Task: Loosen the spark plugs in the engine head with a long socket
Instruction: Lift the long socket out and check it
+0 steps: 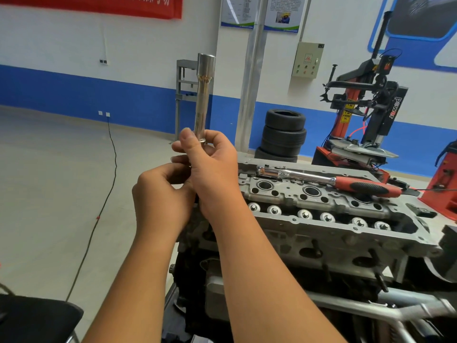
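Long socket (203,95): chrome, held upright in front of the engine head, wide end uppermost. Right hand (212,167): fingers and thumb curled round the socket's lower end. Left hand (160,194): just below and touching the right, fingers curled in at the socket's base; what they pinch there is hidden. Engine head (321,214): grey casting to the right of the hands, plug wells and a row of round valve caps exposed. Ratchet wrench (329,180): red-and-black handle, lying across the top of the head. Tyre stack (283,134): behind the engine, by the wall. Tyre changer (366,107): far right.
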`<state>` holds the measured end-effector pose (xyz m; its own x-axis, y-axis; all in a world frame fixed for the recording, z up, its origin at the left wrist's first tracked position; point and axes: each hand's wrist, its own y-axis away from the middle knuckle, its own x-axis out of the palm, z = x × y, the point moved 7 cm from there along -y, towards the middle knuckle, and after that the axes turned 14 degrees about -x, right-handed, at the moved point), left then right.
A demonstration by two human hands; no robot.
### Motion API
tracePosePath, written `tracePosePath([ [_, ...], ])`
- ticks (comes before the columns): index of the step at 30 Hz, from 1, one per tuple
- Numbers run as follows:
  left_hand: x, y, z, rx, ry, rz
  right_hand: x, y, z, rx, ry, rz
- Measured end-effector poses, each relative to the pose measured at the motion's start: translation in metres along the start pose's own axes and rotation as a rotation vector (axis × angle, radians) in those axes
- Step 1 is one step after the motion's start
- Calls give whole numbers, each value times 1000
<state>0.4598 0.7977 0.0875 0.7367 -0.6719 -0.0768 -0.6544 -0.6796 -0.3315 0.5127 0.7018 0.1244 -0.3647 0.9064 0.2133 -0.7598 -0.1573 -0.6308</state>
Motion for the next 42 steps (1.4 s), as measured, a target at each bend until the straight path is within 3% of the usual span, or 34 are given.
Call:
tracePosePath([
  [5,5,0,-3,13,54,126,-1,-1,-1,-6,44,-4],
  [13,-1,1,0,3,53,5,0,-1,-1,-6,0,6],
  [18,6,1,-4,27,100,149,-3,-1,-1,-10,-7,-32],
  [27,1,-1,2,-34,94,37,-5,-1,-2,-7,-2,-25],
  [34,5,1,-3,-8,141,144,-5,-1,-2,8,10,-36],
  [42,1,-1,1,-37,123,48,-5,0,-1,2,11,-55],
])
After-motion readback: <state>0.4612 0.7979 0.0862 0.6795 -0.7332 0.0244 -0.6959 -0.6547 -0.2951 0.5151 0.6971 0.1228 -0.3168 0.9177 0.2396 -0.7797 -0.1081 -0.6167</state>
